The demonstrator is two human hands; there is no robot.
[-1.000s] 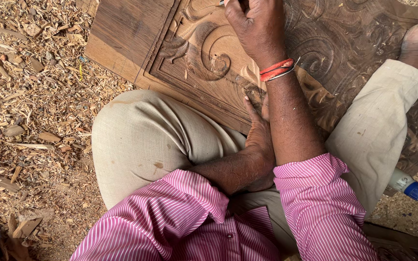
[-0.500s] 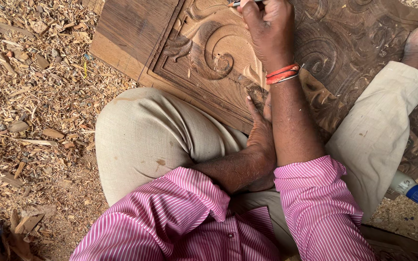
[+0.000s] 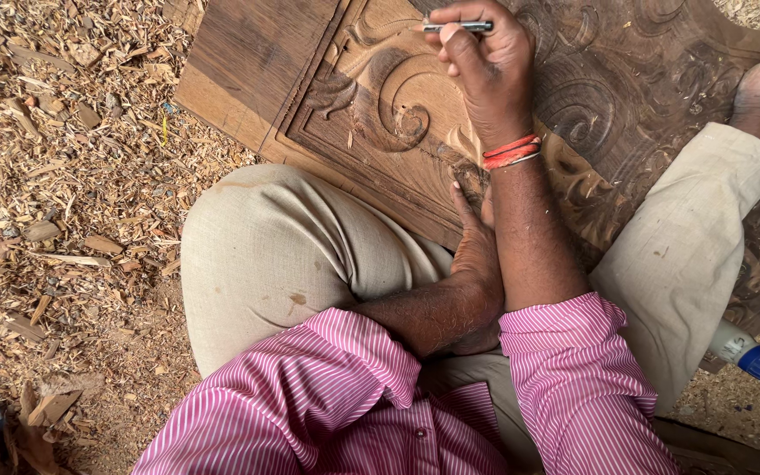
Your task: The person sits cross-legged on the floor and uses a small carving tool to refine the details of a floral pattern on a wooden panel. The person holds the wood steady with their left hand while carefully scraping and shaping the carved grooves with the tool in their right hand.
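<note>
A woodcarver's right hand [image 3: 485,66], now reaching farther toward twelve o'clock than a second ago, is pinching a slim metal tool [image 3: 457,26] above the carved wooden panel [image 3: 380,114], while the left hand [image 3: 477,246], fingers loosely extended, is resting at the panel's near edge.

light: bright, even daylight from above | shadows: soft and short, darkest under the right arm [image 3: 529,237] and across the carved panel [image 3: 380,114] | glare: mild sheen on the metal tool [image 3: 459,27] and trouser knee [image 3: 257,237] | focus: sharp centre, wood shavings [image 3: 63,176] crisp | edges: slight wide-angle stretch at corners | blur: none visible
</note>
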